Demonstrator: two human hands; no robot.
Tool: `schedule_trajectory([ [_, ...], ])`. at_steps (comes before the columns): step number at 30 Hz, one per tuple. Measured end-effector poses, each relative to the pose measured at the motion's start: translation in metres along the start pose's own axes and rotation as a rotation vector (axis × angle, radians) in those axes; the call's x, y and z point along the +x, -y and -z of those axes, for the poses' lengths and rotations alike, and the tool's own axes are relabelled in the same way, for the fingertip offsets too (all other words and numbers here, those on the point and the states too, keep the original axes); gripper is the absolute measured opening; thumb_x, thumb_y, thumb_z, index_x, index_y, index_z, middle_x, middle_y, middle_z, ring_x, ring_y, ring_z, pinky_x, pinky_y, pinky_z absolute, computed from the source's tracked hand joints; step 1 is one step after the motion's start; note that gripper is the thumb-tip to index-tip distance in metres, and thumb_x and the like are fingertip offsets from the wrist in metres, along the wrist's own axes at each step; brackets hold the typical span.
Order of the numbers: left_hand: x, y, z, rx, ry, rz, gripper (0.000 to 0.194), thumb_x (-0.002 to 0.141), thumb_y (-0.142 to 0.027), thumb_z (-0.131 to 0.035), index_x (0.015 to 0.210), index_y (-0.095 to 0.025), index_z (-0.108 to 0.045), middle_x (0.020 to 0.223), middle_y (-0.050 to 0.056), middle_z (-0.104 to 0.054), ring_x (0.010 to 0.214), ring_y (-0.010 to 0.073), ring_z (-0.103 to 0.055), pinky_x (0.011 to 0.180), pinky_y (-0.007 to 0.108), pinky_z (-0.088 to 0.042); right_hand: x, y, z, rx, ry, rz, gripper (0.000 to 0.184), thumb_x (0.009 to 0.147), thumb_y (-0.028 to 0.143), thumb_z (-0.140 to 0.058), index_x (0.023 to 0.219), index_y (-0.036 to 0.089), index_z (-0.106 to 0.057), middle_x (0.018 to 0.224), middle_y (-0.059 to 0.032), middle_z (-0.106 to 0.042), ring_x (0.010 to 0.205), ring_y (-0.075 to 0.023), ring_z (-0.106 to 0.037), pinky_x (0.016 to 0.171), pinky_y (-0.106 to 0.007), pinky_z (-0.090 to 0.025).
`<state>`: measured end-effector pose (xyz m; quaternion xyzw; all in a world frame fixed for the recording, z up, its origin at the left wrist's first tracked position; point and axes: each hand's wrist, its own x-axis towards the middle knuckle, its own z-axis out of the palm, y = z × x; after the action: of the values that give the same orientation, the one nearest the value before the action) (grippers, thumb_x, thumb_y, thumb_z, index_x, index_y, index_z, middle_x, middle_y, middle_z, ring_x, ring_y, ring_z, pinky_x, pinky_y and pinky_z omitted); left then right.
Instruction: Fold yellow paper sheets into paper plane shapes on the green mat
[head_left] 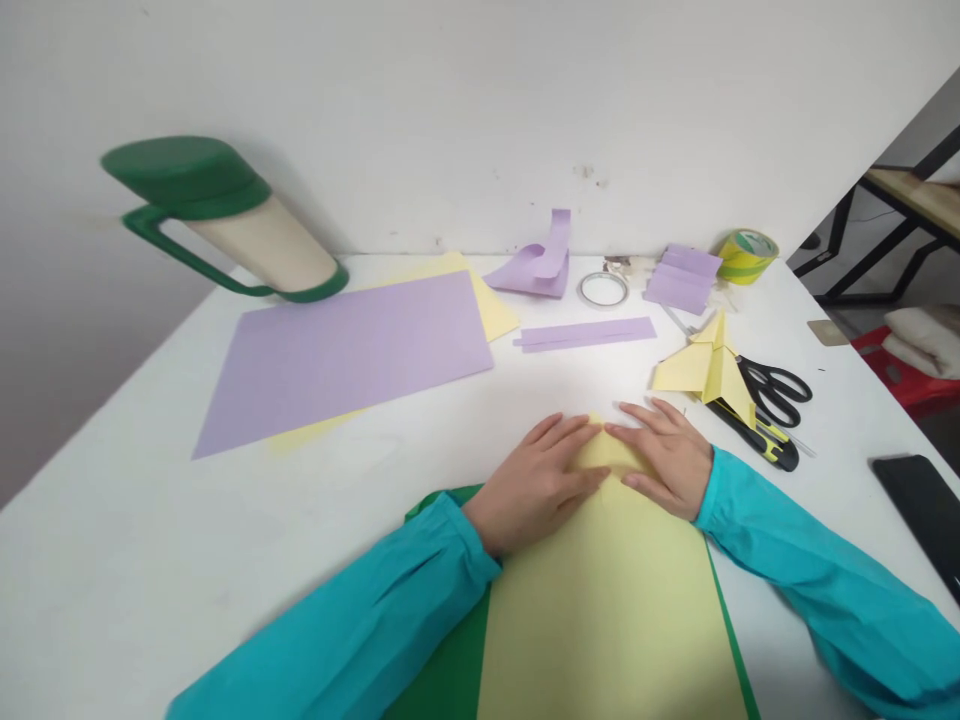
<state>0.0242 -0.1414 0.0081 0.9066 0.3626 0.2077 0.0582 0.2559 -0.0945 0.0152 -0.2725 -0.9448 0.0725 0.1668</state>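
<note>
A yellow paper sheet [615, 590] lies on a green mat [450, 670] near the table's front edge. Both my hands rest flat on the sheet's far end, which narrows to a folded point. My left hand [536, 480] lies with fingers stretched out, pressing the left folded corner. My right hand [664, 455] lies the same way on the right corner, its fingertips meeting the left ones at the tip. Neither hand holds anything. Teal sleeves cover both arms.
On the white table [112, 560] lie a large purple sheet [345, 355] over yellow paper, a purple strip [585, 333], folded purple pieces [534, 268], a tape ring [603, 289], a yellow-green tape roll [746, 255], a folded yellow plane [709, 370], scissors [776, 385], a utility knife [761, 435], a phone [926, 510], and a green-capped jug [225, 215].
</note>
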Motion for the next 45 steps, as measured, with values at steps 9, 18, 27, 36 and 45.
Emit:
schedule_trajectory([
  [9, 0.013, 0.012, 0.017, -0.055, 0.236, 0.029, 0.023, 0.088, -0.030, -0.057, 0.107, -0.034, -0.071, 0.142, 0.009, -0.044, 0.137, 0.0408, -0.025, 0.107, 0.067, -0.018, 0.004, 0.003, -0.003, 0.015, 0.019, -0.018, 0.048, 0.095, 0.044, -0.035, 0.126, 0.010, -0.050, 0.124, -0.0176, -0.060, 0.130, -0.0259, -0.043, 0.110, -0.053, -0.027],
  [18, 0.012, 0.012, 0.015, -0.077, 0.250, 0.067, 0.025, 0.089, -0.032, -0.056, 0.109, -0.033, -0.070, 0.145, 0.009, -0.040, 0.138, 0.0446, -0.019, 0.106, 0.067, -0.020, -0.005, -0.005, 0.007, 0.017, -0.018, 0.021, 0.038, 0.089, 0.039, -0.049, 0.115, 0.012, -0.057, 0.108, -0.0172, -0.066, 0.115, -0.0259, -0.055, 0.106, -0.053, -0.033],
  [27, 0.012, 0.012, 0.015, -0.069, 0.258, 0.076, 0.024, 0.089, -0.032, -0.056, 0.109, -0.033, -0.070, 0.146, 0.009, -0.040, 0.139, 0.0440, -0.017, 0.107, 0.067, -0.020, -0.015, -0.018, 0.030, 0.068, -0.015, 0.173, 0.028, 0.068, 0.013, -0.049, 0.091, 0.020, -0.063, 0.080, -0.0074, -0.069, 0.103, -0.0241, -0.060, 0.102, -0.052, -0.036],
  [36, 0.013, 0.013, 0.016, -0.074, 0.262, 0.077, 0.024, 0.090, -0.032, -0.056, 0.109, -0.033, -0.070, 0.147, 0.007, -0.039, 0.140, 0.0428, -0.015, 0.107, 0.067, -0.019, -0.020, -0.022, 0.042, 0.181, 0.107, 0.142, 0.020, 0.065, 0.013, -0.051, 0.078, 0.020, -0.066, 0.098, -0.0112, -0.069, 0.104, -0.0236, -0.061, 0.100, -0.048, -0.036],
  [45, 0.012, 0.014, 0.015, -0.080, 0.276, 0.082, 0.025, 0.091, -0.033, -0.053, 0.109, -0.033, -0.070, 0.148, 0.009, -0.037, 0.140, 0.0439, -0.014, 0.107, 0.067, -0.019, -0.024, -0.038, 0.050, 0.373, 0.212, 0.104, 0.025, 0.059, 0.010, -0.053, 0.072, 0.021, -0.070, 0.109, -0.0113, -0.067, 0.105, -0.0228, -0.062, 0.097, -0.043, -0.040],
])
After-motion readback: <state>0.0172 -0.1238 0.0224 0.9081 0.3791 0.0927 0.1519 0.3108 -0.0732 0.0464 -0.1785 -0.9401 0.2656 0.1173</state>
